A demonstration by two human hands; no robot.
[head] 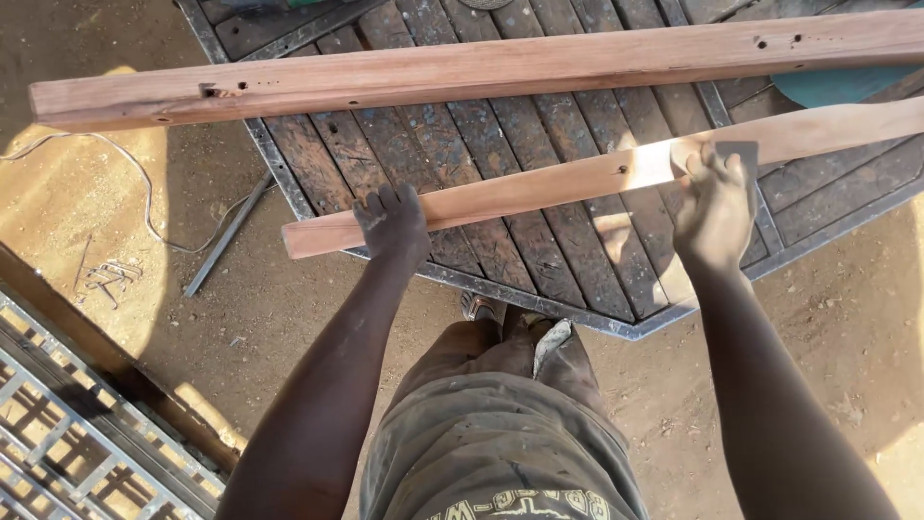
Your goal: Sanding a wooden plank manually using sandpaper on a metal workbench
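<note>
While arms reach forward, left hand (393, 223), right hand (714, 202), wooden slat (539, 185)

Bare arms, dusty grey-brown trousers (500, 424), worn shoe (479, 307)

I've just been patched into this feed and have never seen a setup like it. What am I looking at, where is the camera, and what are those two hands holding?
There is no machine here: a person works with two bare hands. The single picture comes from a camera worn on the person's head, looking down, so you see their arms, shorts and one foot from above.

The left hand and the right hand each have a grip on the same thin wooden slat, which lies slanted across a slatted wood panel in a metal frame. The right hand also seems to press a small dark pad against the slat; what it is I cannot tell.

Beyond it lies a thicker wooden beam with small holes. Everything sits on sandy ground. At lower left is a metal grille, with a thin metal rod and a pale cord nearby.
</note>
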